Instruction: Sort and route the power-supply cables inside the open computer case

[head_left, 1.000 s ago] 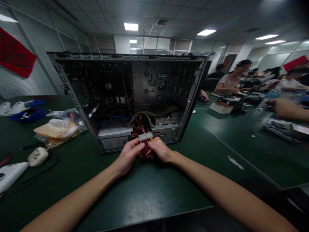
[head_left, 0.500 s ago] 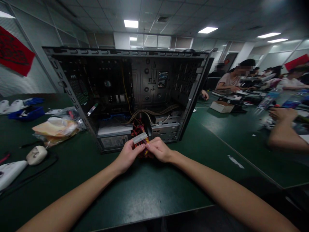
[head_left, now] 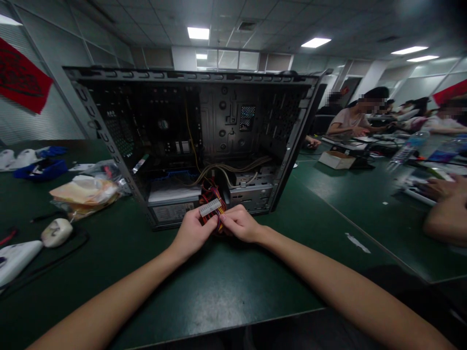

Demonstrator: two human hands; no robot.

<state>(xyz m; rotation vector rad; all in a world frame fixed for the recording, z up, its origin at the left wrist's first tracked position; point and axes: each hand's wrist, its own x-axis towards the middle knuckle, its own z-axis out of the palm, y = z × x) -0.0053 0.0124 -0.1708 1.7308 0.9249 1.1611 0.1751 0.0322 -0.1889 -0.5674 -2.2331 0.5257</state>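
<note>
Gripping coloured wires (head_left: 222, 210) beside a white connector (head_left: 210, 207)

The white connector tilts in front of an open computer case (head_left: 213, 116), which stands at its twelve o'clock. The left hand (head_left: 193, 231) at seven o'clock and right hand (head_left: 241, 223) at four are both clamped on the coloured wires. The green desk (head_left: 204, 291) carries a plastic bag (head_left: 85, 194) toward nine o'clock and a white box (head_left: 331, 162) between two and three.

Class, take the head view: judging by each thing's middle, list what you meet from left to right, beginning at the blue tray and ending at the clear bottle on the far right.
Blue tray, plastic bag, left hand, white connector, right hand, open box, clear bottle.
</note>
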